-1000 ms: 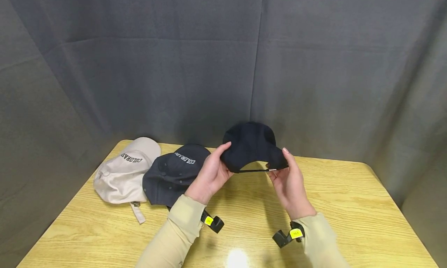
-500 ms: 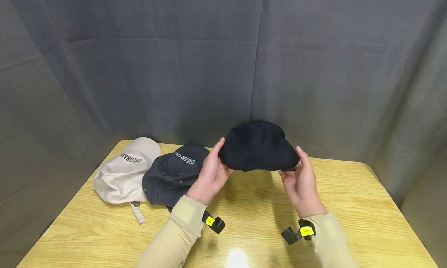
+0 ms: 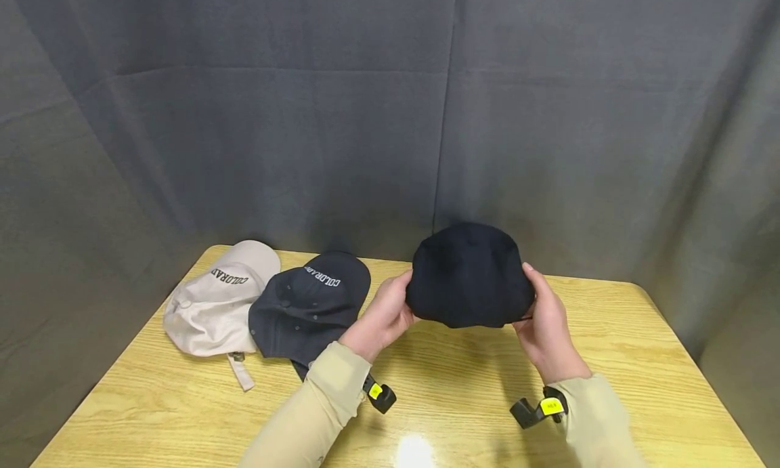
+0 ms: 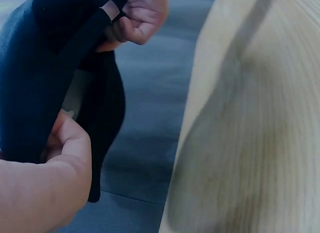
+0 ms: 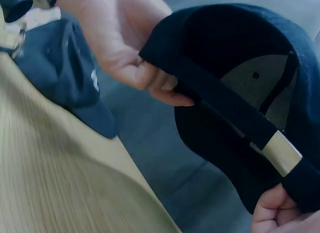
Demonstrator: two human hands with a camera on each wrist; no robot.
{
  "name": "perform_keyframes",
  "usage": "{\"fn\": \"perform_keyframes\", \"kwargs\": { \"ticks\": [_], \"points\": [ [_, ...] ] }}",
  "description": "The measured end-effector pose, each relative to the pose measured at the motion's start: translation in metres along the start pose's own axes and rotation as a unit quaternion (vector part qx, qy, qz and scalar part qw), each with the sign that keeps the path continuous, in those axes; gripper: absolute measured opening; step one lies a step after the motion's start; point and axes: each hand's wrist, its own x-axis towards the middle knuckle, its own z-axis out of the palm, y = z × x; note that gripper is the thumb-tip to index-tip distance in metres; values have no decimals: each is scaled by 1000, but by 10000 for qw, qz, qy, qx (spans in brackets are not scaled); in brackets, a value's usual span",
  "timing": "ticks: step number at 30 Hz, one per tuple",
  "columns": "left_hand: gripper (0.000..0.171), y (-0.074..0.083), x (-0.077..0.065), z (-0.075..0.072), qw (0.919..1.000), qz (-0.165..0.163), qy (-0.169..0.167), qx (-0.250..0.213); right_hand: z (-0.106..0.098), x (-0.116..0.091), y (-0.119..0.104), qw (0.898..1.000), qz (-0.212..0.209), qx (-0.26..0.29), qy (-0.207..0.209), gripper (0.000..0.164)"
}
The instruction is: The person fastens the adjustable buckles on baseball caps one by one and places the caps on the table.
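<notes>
Pinching its edge at either side, the left hand (image 3: 385, 312) and right hand (image 3: 546, 329) hold a dark navy cap (image 3: 469, 285) above the table (image 3: 640, 359), right of a charcoal cap (image 3: 307, 312); its crown (image 3: 472, 254) looks rounded and plain, its back strap (image 5: 225, 99) bearing a shiny clasp (image 5: 282, 153).

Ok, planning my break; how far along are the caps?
Apparently done: the beige fabric cap and dark grey fabric cap lie on the yellow wooden table. In hand: the black fabric cap, held up by left hand and right hand. Remaining: probably setting it down beside them.
</notes>
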Motion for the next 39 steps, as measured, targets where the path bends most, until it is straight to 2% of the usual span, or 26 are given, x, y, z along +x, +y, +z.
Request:
{"fn": "perform_keyframes", "kwargs": {
  "ticks": [5, 9, 12, 17, 19, 23, 27, 30, 35, 39],
  "points": [
    [31, -9, 3, 0, 9980, 13, -28, 637, -13, 2, -4, 9991, 152, -375, 98, 23],
    [32, -13, 7, 0, 9953, 6, -7, 970, -26, 6, -10, 9947, 382, -954, -6, 27],
    [38, -16, 10, 0, 9914, -18, -38, 1307, -35, 8, -15, 9885, 539, -1415, -15, 31],
    [45, -24, 18, 4, 9815, -2, 13, 1913, -51, 13, -22, 9795, 583, -1924, 102, 28],
    [47, -29, 20, 5, 9746, 17, 72, 2239, -59, 16, -24, 9740, 610, -2174, 164, 35],
    [51, -42, 22, 9, 9607, -53, 104, 2775, -74, 19, -26, 9607, 749, -2652, 326, 60],
    [50, -54, 22, 13, 9569, -90, 121, 2901, -86, 20, -25, 9479, 859, -3030, 479, 79],
    [45, -61, 22, 17, 9535, -107, 207, 3004, -94, 19, -24, 9391, 895, -3277, 514, 85],
    [39, -67, 22, 21, 9430, -211, 315, 3307, -104, 16, -23, 9360, 993, -3340, 492, 74],
    [37, -69, 23, 21, 9506, -278, 296, 3077, -109, 14, -21, 9369, 1049, -3296, 506, 56]
  ]
}}
